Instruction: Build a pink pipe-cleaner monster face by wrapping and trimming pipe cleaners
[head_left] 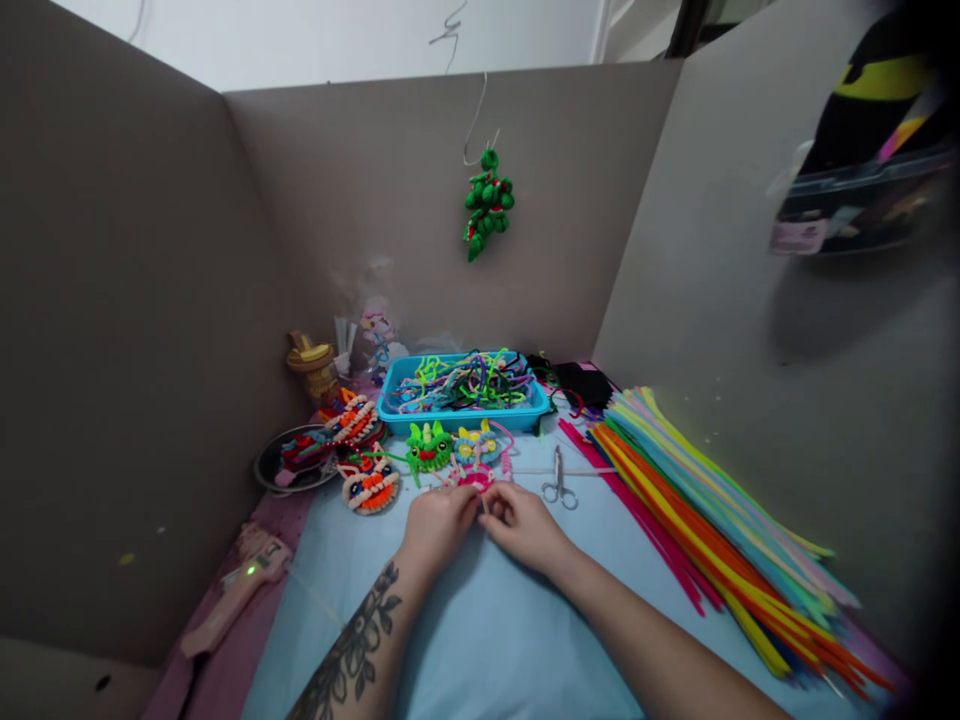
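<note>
My left hand (442,518) and my right hand (523,520) meet at the middle of the table, their fingers pinched together. Between and just beyond the fingertips is a pink pipe-cleaner figure (474,477), partly covered by my hands. Right behind it lie a green pipe-cleaner animal face (430,447) and a blue-and-yellow one (478,442). An orange-and-cream face (371,484) rests to the left of my left hand. Silver scissors (559,482) lie to the right, beyond my right hand.
A blue tray (390,412) of pipe-cleaner scraps stands at the back. Bundled colourful pipe cleaners (697,510) cover the right side. At left are a pink glue gun (238,592), its light green, and a round dish (264,470). Grey partitions (420,200) enclose three sides.
</note>
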